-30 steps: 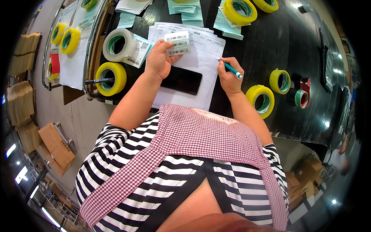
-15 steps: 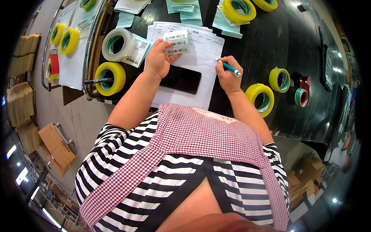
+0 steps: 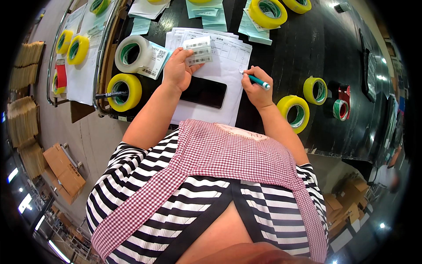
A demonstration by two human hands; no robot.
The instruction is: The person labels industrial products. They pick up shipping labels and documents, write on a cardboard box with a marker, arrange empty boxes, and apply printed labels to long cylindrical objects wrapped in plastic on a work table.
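Observation:
Between the thumb and fingers of my left hand [image 3: 177,70] is a small white barcode label sheet [image 3: 198,51], held above a stack of printed forms [image 3: 228,48]. My right hand [image 3: 258,88] grips a teal pen with a white end [image 3: 259,82], its tip at the right edge of the papers. A black smartphone [image 3: 204,92] lies on the sheets below my left hand. Beside that hand, a roll of clear tape [image 3: 146,55] rests against a pale blue slip with a label [image 3: 159,59].
Yellow tape rolls stand at left [image 3: 137,94] and right [image 3: 306,113], with a red tape dispenser [image 3: 345,94] farther right. Pale green slips [image 3: 257,35] lie at the back. A metal-railed cart [image 3: 97,57] borders the table's left side; cardboard boxes [image 3: 63,169] sit on the floor.
My right hand and the pen have shifted slightly left, closer to the papers' edge. My left hand keeps its hold on the label sheet. The whole view has drifted a little.

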